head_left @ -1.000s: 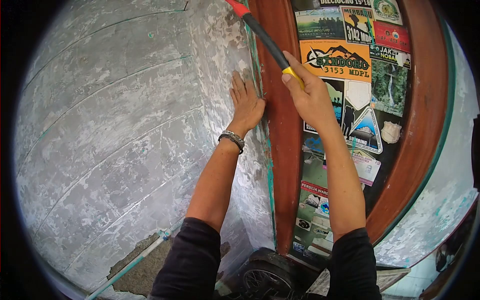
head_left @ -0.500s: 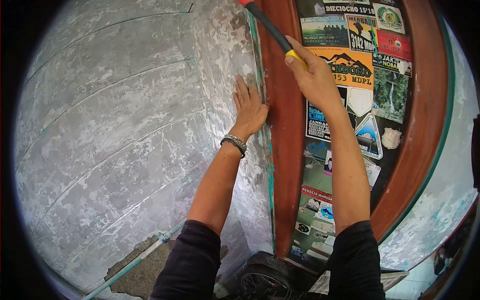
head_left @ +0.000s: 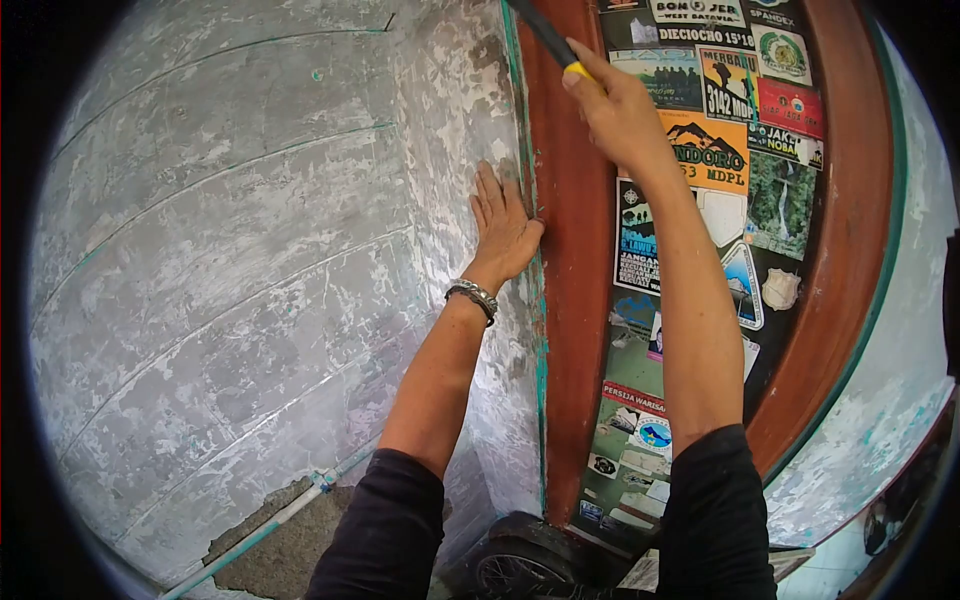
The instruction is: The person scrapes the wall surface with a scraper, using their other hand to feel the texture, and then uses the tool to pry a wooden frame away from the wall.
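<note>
My left hand lies flat against the narrow strip of wall beside the red-brown door frame, fingers stretched upward and thumb near the frame. A dark bracelet circles that wrist. Higher and to the right, my right hand is wrapped round a tool with a black handle and a yellow band by the grip. The handle slants up to the left, and its far end is out of view. Worn grey-white paint with green traces covers the wall.
A door panel covered in stickers stands behind my right arm. Down at the left, a pipe crosses a bare, broken patch of wall. Below the frame is a wheel. More worn wall lies at the right.
My right hand and the tool have moved slightly up and left; the tool's red part has left the view. My left hand stays flat on the wall. The view has shifted a little.
</note>
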`<state>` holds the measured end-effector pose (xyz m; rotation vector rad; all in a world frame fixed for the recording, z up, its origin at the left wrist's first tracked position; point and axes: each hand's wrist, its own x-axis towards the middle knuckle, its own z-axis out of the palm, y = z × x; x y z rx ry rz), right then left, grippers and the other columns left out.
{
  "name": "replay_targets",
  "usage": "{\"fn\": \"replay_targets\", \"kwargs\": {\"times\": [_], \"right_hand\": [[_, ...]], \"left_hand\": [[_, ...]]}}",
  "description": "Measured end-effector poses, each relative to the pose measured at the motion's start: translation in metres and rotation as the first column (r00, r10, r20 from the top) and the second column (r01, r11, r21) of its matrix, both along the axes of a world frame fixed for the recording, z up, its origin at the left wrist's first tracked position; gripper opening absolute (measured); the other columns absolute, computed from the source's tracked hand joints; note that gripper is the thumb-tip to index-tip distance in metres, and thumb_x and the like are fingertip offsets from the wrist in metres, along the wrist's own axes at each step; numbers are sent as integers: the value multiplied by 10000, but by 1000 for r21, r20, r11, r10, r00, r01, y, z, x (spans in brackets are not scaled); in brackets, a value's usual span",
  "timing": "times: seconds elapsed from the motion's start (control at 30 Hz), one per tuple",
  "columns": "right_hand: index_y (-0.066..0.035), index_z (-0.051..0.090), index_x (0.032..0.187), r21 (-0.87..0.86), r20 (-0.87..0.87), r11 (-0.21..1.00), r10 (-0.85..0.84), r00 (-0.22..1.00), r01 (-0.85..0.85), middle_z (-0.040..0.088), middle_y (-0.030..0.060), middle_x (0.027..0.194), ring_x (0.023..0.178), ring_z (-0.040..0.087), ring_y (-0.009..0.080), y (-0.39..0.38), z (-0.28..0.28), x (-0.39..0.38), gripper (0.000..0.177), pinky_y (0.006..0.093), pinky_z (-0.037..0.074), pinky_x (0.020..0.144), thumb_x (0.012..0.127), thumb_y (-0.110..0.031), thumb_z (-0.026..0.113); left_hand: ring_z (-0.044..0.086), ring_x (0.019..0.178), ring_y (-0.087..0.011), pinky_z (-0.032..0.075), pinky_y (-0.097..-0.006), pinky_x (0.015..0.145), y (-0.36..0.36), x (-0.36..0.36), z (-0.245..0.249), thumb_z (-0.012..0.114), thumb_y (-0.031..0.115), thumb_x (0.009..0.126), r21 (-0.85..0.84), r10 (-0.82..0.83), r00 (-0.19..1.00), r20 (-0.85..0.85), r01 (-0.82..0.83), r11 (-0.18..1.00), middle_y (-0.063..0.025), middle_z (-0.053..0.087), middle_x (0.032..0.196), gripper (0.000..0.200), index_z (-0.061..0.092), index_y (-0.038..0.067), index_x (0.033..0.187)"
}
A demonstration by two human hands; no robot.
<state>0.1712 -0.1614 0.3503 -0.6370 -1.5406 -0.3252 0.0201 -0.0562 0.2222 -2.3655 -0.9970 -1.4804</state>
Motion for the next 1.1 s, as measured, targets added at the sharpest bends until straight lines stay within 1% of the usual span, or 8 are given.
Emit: {"fn": "replay_targets", "kwargs": {"times": [0.1, 0.17, 0.37, 0.43, 0.5, 0.57, 0.77, 1.1], "right_hand": [[-36, 543, 1310, -17, -6, 999, -33, 999, 33, 644, 272, 1089, 1048, 624, 381, -4, 27, -3, 475, 380, 463, 912, 902, -278, 567], [-105, 483, 1393, -214, -65, 975, 39, 997, -52, 567, 21, 692, 541, 520, 109, -12, 43, -4, 518, 254, 436, 516, 929, -315, 574], [-37, 492, 1358, 160, 20, 982, -105, 994, 100, 677, 231, 994, 894, 663, 296, 7, 63, -12, 500, 357, 487, 813, 925, -281, 548], [-53, 502, 1353, 107, -7, 990, -88, 996, 89, 598, 285, 1189, 1131, 602, 298, -2, 22, -15, 508, 332, 444, 959, 916, -307, 561], [-63, 472, 1384, 333, 36, 929, -181, 983, 159, 668, 110, 837, 728, 647, 217, 11, -35, -7, 531, 320, 505, 702, 921, -301, 575], [-1, 495, 1337, -146, -49, 989, -5, 999, -2, 620, 274, 1148, 1090, 600, 397, -38, -96, -17, 494, 362, 468, 920, 909, -240, 561], [-16, 433, 1397, -542, -342, 799, 72, 937, -259, 580, 194, 1295, 1137, 601, 232, -102, -249, -28, 513, 326, 445, 934, 939, -204, 566], [25, 453, 1331, -430, -694, 900, -383, 610, 76, 537, 27, 766, 587, 473, 70, -238, -421, -76, 547, 225, 396, 512, 942, -340, 573]], "left_hand": [[-126, 1421, -474, -64, -562, 1138, -2, 0, -1, 488, 236, 801, 12, -17, 1000, 10, 17, 1000, -331, -130, 1522, 888, -3, -72, 1474], [-113, 1424, -474, -46, -567, 1140, -3, -2, 1, 497, 227, 803, 33, -14, 1000, 15, 14, 999, -332, -120, 1523, 855, 48, -82, 1462], [8, 1425, -488, 83, -600, 1137, 15, -1, -6, 551, 156, 784, 186, 68, 997, -20, -63, 980, -341, -30, 1524, 712, 260, -119, 1373], [14, 1436, -461, 88, -600, 1135, 11, 4, -4, 550, 145, 767, 176, 13, 995, 96, -30, 984, -319, 2, 1536, 799, 194, -84, 1444], [-30, 1450, -430, 29, -573, 1146, 38, 0, -16, 540, 138, 776, 313, -26, 997, 73, 2, 950, -279, -23, 1559, 835, 137, -30, 1488], [-24, 1454, -416, 3, -550, 1151, 40, -4, -19, 527, 172, 817, 362, -117, 991, 60, 87, 928, -277, -27, 1562, 814, 121, -16, 1497], [47, 1445, -434, 36, -509, 1164, 54, -18, -30, 559, 241, 841, 481, -270, 963, -6, 240, 843, -274, 63, 1558, 814, 142, 4, 1499], [180, 1421, -415, 125, -519, 1151, 36, -14, -82, 552, 334, 863, 493, -408, 910, 79, 320, 809, -245, 196, 1542, 766, 248, -6, 1478]]}}
